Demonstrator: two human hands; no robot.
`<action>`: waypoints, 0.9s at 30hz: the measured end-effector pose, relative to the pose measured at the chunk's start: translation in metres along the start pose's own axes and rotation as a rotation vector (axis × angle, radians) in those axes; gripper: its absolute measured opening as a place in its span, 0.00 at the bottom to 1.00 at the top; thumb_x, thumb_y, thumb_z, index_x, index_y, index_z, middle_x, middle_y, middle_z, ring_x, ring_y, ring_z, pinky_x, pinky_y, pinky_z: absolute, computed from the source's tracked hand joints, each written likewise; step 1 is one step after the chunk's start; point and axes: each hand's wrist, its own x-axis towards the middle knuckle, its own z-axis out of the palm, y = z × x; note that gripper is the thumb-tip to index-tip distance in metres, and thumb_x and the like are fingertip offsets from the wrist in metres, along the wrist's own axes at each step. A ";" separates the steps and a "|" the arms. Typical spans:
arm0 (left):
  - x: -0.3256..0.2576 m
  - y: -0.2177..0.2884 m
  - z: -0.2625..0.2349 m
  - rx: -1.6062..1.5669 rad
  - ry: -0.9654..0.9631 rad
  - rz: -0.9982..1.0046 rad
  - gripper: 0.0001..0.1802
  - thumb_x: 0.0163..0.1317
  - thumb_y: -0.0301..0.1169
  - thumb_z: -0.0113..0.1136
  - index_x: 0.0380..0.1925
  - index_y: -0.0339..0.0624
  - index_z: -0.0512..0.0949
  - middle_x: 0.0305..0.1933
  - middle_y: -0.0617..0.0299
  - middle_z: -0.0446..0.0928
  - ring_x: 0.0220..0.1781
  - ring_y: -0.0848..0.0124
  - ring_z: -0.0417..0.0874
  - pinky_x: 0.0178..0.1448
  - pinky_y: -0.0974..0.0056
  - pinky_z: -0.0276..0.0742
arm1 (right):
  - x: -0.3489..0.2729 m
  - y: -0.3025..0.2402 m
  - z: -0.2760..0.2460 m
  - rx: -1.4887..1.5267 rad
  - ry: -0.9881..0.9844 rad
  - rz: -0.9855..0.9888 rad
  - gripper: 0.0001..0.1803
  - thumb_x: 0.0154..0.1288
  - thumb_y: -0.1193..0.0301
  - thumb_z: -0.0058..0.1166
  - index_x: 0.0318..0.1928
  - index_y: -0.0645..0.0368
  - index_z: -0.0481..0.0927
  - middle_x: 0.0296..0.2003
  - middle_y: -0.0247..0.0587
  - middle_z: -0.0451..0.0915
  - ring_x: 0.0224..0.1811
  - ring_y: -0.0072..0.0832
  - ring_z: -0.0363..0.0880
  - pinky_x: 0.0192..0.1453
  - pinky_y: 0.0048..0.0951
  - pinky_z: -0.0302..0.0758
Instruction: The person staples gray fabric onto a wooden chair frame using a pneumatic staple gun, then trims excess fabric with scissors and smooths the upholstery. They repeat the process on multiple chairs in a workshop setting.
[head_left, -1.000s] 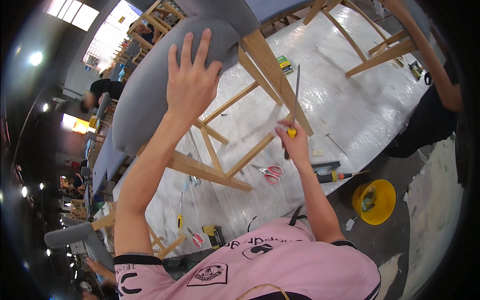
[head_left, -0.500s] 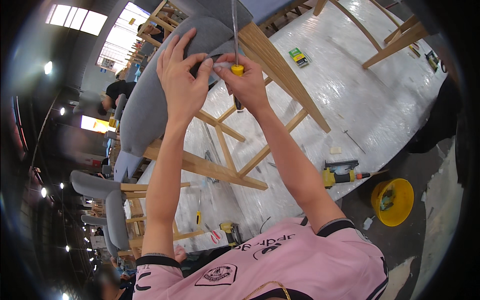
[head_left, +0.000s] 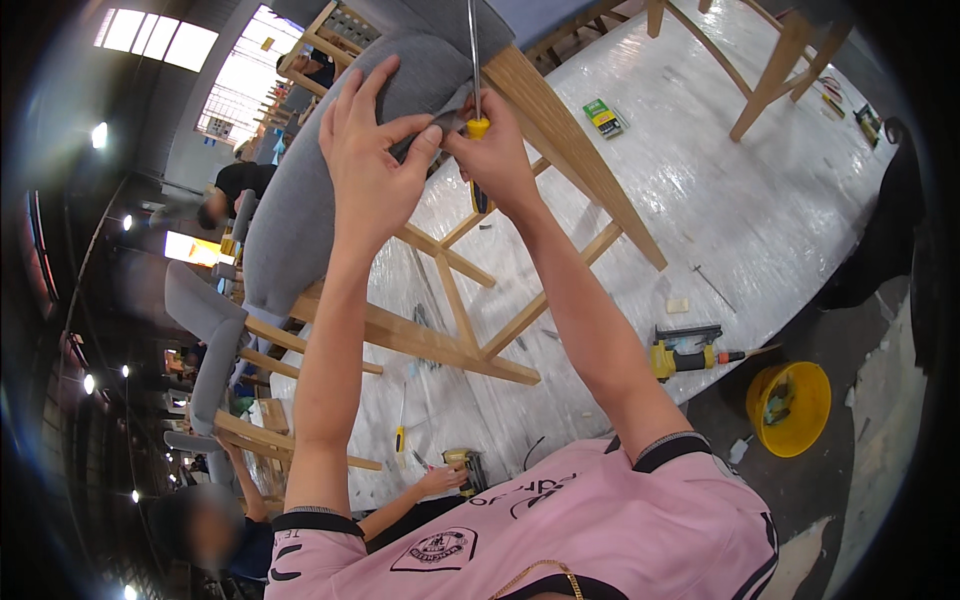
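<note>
A chair lies tipped on the table, with grey upholstery and pale wooden legs. My left hand rests on the upholstery with its fingers spread, while its thumb and index finger close on a loose grey fabric edge. Beside it, my right hand grips a screwdriver with a yellow and black handle, its metal shaft pointing up. The right fingertips meet the same fabric edge; how they hold it is partly hidden.
Plastic film covers the table. On it are a green box, a staple gun, a second screwdriver and another staple gun by a co-worker's hand. A yellow bucket stands at right. More chairs stand left.
A co-worker's arm has reached in at the lower left toward the staple gun, and the chairs there have shifted. My hands stay at the fabric, with the fingers slightly rearranged.
</note>
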 end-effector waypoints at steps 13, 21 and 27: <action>0.005 -0.006 0.002 0.236 -0.008 0.149 0.13 0.62 0.41 0.70 0.38 0.47 0.92 0.75 0.51 0.72 0.81 0.46 0.61 0.83 0.41 0.47 | 0.014 0.011 0.011 0.092 0.069 0.111 0.23 0.62 0.74 0.65 0.54 0.62 0.70 0.32 0.35 0.75 0.24 0.19 0.74 0.25 0.26 0.74; 0.016 -0.032 0.008 0.257 0.040 0.019 0.14 0.63 0.44 0.69 0.39 0.49 0.91 0.74 0.40 0.71 0.77 0.41 0.68 0.80 0.44 0.56 | -0.101 0.028 -0.035 -0.069 -0.066 0.229 0.22 0.84 0.56 0.43 0.43 0.62 0.79 0.25 0.31 0.74 0.19 0.16 0.69 0.23 0.23 0.65; 0.014 -0.037 0.010 0.216 0.064 0.023 0.12 0.62 0.42 0.68 0.38 0.49 0.91 0.73 0.41 0.72 0.75 0.42 0.69 0.78 0.43 0.58 | -0.129 0.038 -0.041 -0.258 -0.132 0.255 0.24 0.85 0.58 0.41 0.37 0.63 0.81 0.20 0.33 0.73 0.20 0.18 0.69 0.26 0.26 0.65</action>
